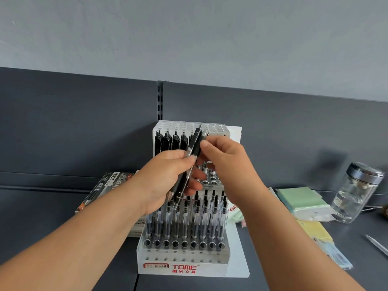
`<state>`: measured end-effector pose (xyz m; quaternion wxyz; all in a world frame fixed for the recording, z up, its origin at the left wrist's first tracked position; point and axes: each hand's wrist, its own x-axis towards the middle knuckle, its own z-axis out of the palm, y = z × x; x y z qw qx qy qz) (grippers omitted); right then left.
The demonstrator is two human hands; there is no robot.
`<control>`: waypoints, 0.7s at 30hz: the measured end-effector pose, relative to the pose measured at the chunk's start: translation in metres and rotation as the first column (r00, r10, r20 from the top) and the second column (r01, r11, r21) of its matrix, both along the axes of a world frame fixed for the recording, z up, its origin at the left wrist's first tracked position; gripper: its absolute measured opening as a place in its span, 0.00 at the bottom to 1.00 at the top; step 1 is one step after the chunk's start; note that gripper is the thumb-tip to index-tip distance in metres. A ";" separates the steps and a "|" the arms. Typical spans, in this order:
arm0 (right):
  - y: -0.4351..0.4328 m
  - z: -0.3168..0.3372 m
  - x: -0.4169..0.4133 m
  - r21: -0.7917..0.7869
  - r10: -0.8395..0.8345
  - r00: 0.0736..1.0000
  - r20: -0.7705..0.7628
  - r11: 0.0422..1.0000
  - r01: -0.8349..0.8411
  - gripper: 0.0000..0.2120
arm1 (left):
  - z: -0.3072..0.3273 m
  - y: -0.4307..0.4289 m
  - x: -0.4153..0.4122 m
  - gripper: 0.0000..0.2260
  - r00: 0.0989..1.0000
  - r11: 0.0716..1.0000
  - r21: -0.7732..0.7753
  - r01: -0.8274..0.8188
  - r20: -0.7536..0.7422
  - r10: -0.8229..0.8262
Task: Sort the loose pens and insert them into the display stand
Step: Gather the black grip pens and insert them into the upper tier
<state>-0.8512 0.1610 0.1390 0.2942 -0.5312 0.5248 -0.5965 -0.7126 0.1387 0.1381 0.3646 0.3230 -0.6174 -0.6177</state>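
Display stand (182, 267) centre on shelf (52, 206), pen boxes (105, 185) left, sticky notes (302, 199) and jar (354, 194) right

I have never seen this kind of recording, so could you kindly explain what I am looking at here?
There is no machine: a person wears a camera on the head, looking down at their own hands. The left hand grips a few black pens, and the right hand pinches one near its top. Behind them stands a white display stand, partly filled with pens, on a dark shelf. A pen box lies left; sticky notes and a glass jar sit right.
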 end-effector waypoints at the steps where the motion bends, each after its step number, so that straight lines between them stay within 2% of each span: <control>1: 0.001 0.001 -0.001 0.006 0.033 0.998 0.048 0.999 -0.033 0.06 | 0.000 0.000 -0.001 0.09 1.000 1.000 0.003 0.008 0.001 -0.008; 4: 0.003 0.006 -0.008 -0.020 0.006 0.980 0.196 1.000 -0.003 0.05 | -0.003 -0.003 0.001 0.09 1.000 1.000 0.012 -0.008 0.013 0.008; 8: 0.003 0.011 -0.023 -0.046 -0.056 0.899 0.435 0.995 0.084 0.08 | -0.007 -0.007 0.003 0.06 0.996 0.996 0.000 -0.087 0.029 0.087; 10: 0.002 0.006 -0.027 -0.022 -0.110 0.884 0.455 0.991 0.135 0.06 | -0.007 -0.009 0.004 0.06 0.988 0.988 -0.025 -0.152 0.032 0.153; 11: 0.002 0.003 -0.029 -0.008 -0.195 0.900 0.391 0.977 0.215 0.04 | -0.007 -0.010 0.004 0.06 0.982 0.982 -0.043 -0.185 0.033 0.187; 13: 0.003 -0.004 -0.032 -0.052 -0.422 0.897 0.133 0.900 0.432 0.06 | -0.007 -0.013 0.004 0.05 0.970 0.968 -0.083 -0.236 0.047 0.240; 15: 0.007 -0.006 -0.032 -0.198 -0.568 0.807 -0.163 0.820 0.537 0.09 | -0.006 -0.014 0.004 0.06 0.960 0.957 -0.110 -0.267 0.059 0.275; 18: 0.010 -0.005 -0.027 -0.351 -0.548 0.705 -0.449 0.834 0.425 0.07 | -0.006 -0.014 0.002 0.06 0.954 0.950 -0.120 -0.287 0.050 0.295; 21: 0.011 -0.002 -0.017 -0.318 -0.374 0.712 -0.594 0.923 0.219 0.08 | -0.004 -0.011 -0.003 0.05 0.956 0.950 -0.137 -0.282 0.042 0.290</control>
